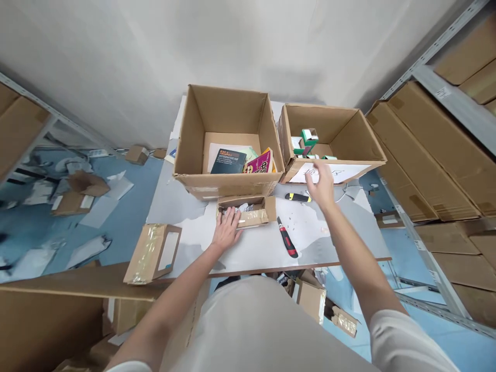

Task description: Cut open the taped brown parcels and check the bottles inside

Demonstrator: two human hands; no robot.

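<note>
My left hand [228,230] lies with its fingers spread on the near left side of a small opened carton [253,217], which has crumpled packing inside. My right hand [321,185] hovers by the front wall of the right cardboard box [351,161], thumb and fingers apart, with nothing visible in it. Partly behind that hand is a white handwritten label [351,173]. Inside the right box are several green and white small boxes [309,138]. A red and black utility knife [287,238] rests between my hands, and a yellow and black cutter [297,197] lies farther back.
The larger left box [228,182] holds a dark book [228,161] and a magenta book [260,164]. A taped carton [145,253] stands at the table's left front corner. Shelves with large cartons [422,150] flank the right side. Packaging scraps [103,206] litter the blue floor.
</note>
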